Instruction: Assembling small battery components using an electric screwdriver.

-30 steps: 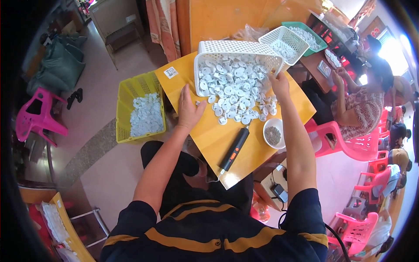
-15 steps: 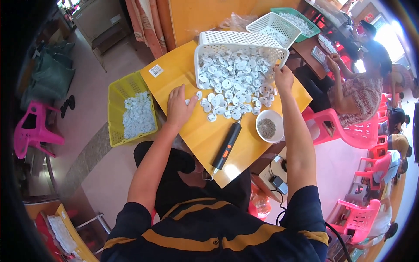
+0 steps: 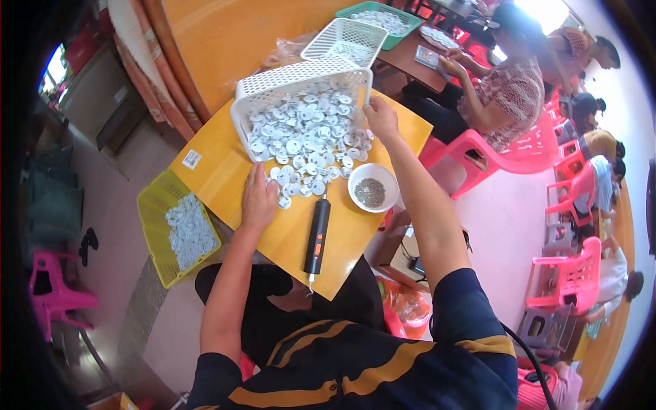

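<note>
A white perforated plastic basket (image 3: 301, 72) lies tipped on its side on the yellow table (image 3: 225, 147). Small white round plastic parts (image 3: 294, 130) fill it and spill out through its mouth toward me. My right hand (image 3: 383, 117) is closed on the basket's right rim. Beside the left edge of the spilled parts, my left hand (image 3: 259, 198) rests on the table, fingers stretched out and holding nothing. Between my arms lies a black electric screwdriver (image 3: 317, 236) with orange buttons, its tip toward the parts. A white bowl (image 3: 389, 183) of small metal screws stands to its right.
A yellow crate (image 3: 156, 219) of white parts stands low at the left. Behind the table are another white basket (image 3: 321, 42) and a green basket (image 3: 403, 39). At the right, a person (image 3: 502, 96) sits on a pink chair (image 3: 506, 154); several others sit farther off.
The view has shifted, so the table appears farther left. My right hand stays at the basket's rim. My left hand remains beside the parts, its fingers closer together.
</note>
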Tool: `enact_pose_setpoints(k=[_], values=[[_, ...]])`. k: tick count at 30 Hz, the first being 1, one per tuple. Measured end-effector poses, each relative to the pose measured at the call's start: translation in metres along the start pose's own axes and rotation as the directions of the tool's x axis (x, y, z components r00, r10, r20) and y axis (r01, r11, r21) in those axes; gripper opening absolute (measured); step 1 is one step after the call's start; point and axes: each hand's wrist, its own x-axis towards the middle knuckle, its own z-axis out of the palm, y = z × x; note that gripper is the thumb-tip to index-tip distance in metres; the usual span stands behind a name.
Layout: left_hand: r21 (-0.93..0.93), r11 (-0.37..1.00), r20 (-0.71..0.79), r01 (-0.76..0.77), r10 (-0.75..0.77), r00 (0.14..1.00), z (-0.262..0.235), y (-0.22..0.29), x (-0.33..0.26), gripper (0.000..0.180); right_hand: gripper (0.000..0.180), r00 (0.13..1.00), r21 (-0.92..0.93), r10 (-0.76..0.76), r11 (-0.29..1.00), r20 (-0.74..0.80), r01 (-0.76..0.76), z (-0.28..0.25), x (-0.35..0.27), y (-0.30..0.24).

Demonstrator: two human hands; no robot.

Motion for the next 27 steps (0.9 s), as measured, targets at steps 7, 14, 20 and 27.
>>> enact_pose_setpoints(k=[7,14,20,27], values=[[0.014,1.0,0.021,-0.017,0.017,1.0,0.022,0.014,0.009,0.057,0.037,0.963,-0.25,0.216,0.953,0.16,-0.172,-0.024,-0.027,0.02],[-0.017,0.999,0.026,-0.042,0.042,0.999,0.034,0.018,0.023,0.058,0.037,0.948,-0.285,0.162,0.955,0.273,-0.081,-0.004,-0.042,0.003],[0.003,0.999,-0.025,-0.047,0.047,0.999,0.028,0.023,0.001,0.06,0.046,0.954,-0.298,0.155,0.952,0.255,-0.075,-0.016,-0.049,0.003],[-0.033,0.995,0.067,-0.096,0.098,0.993,0.012,0.034,0.0,0.058,0.053,0.979,-0.236,0.037,0.972,0.199,0.012,-0.018,-0.069,-0.008]])
